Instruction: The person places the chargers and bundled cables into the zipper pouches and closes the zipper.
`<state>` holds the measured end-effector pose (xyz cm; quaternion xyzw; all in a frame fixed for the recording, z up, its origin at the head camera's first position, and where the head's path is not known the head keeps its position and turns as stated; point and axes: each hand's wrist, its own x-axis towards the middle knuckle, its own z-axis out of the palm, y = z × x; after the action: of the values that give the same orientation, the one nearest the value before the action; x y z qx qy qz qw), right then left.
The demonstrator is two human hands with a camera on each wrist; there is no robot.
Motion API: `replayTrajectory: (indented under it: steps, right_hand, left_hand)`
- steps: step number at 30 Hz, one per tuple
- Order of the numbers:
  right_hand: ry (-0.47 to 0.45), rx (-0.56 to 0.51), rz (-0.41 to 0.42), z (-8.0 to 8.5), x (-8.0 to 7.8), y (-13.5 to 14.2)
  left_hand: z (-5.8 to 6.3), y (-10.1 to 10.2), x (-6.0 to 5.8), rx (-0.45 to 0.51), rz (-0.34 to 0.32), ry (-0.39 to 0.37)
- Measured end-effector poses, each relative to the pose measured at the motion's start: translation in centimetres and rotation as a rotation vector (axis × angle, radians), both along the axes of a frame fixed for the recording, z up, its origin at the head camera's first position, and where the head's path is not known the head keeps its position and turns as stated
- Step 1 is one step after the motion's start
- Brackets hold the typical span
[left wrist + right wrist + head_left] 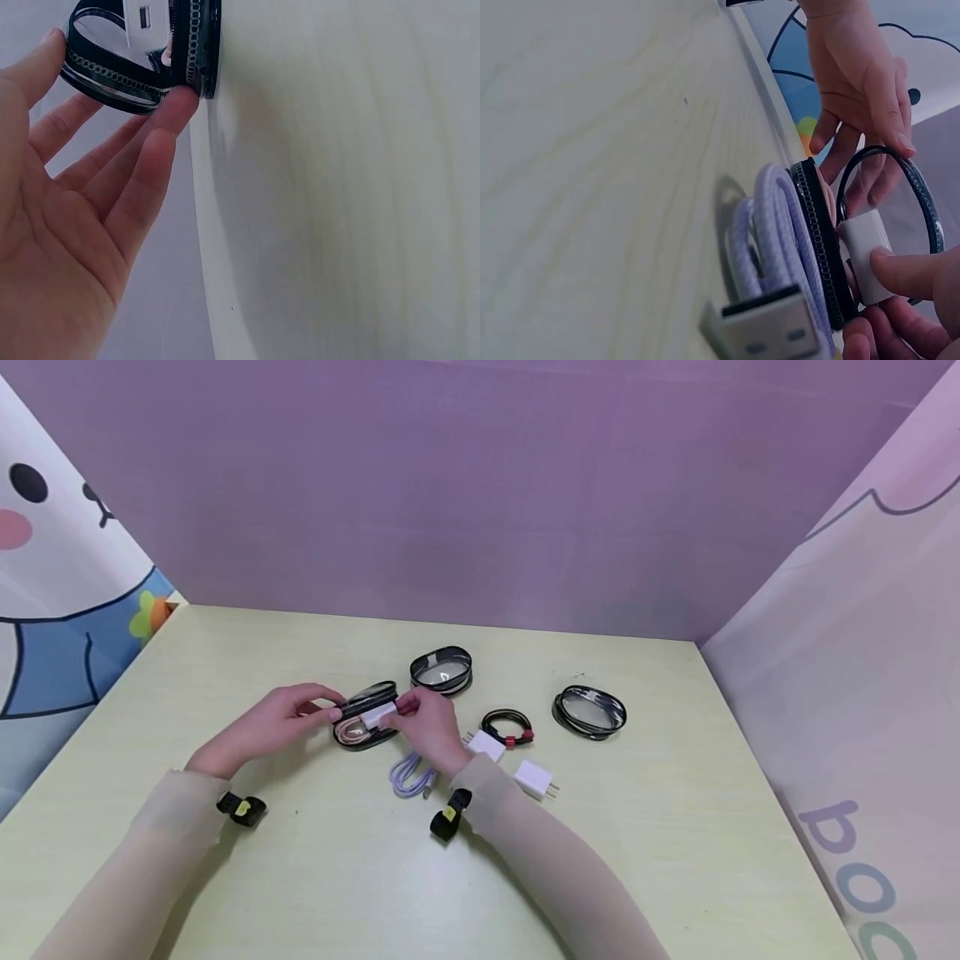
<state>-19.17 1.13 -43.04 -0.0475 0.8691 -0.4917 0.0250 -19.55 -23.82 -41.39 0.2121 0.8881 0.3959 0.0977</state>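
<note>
A small clear zip case (366, 697) with black trim stands open at the middle left of the table. A coiled pink cable (349, 731) lies inside it. My left hand (288, 720) holds the case's rim, thumb and fingertips at its edges, as the left wrist view shows. With thumb and curled fingers, my right hand (429, 725) pinches a white charger plug (865, 244) at the case's opening. The plug's USB port faces the left wrist camera. A coiled lilac cable (405, 777) with a USB end lies on the table just below the right hand.
Two more clear, black-trimmed zip cases (441, 670) (591, 712) lie behind and to the right. Near the right forearm are a black cable coil (506, 713) with red ends and two white charger plugs (487, 745) (534, 778). A purple wall (450, 510) closes off the table's back.
</note>
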Motion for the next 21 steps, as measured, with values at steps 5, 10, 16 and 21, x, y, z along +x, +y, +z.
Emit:
replayTrajectory:
  steps: [5,10,16,21]
  right_hand:
    - [-0.013,0.010,0.010,-0.1,-0.2,0.0]
    - [-0.026,-0.003,0.019,-0.1,-0.2,0.7]
    - [-0.010,0.049,0.003,0.1,-0.3,2.1]
    - [-0.031,0.071,0.022,0.1,-0.4,2.8]
  left_hand:
    - [0.0,0.1,0.0,0.024,-0.030,0.021]
    - [-0.3,0.1,-0.1,0.026,-0.052,0.054]
    - [-0.6,0.1,-0.2,0.014,-0.070,0.085]
    - [-0.6,0.4,-0.3,0.008,-0.108,0.120]
